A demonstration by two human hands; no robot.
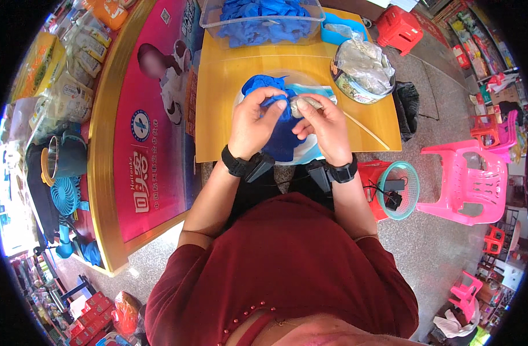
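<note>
Over the yellow table (229,138), the left hand (253,124) is clamped on a blue cloth (280,138), pinching its upper edge. The right hand (326,127), just beside it, pinches a small grey lump (301,105) against that cloth. A foil-lined bowl (363,72) sits at the table's right side, and a clear tub (261,20) of blue cloths at its far edge.

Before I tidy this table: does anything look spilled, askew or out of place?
Nothing looks spilled or damaged. Both hands, left hand and right hand, grip a blue cloth over the yellow table. Only a thin stick lies slanted near the right hand.
</note>
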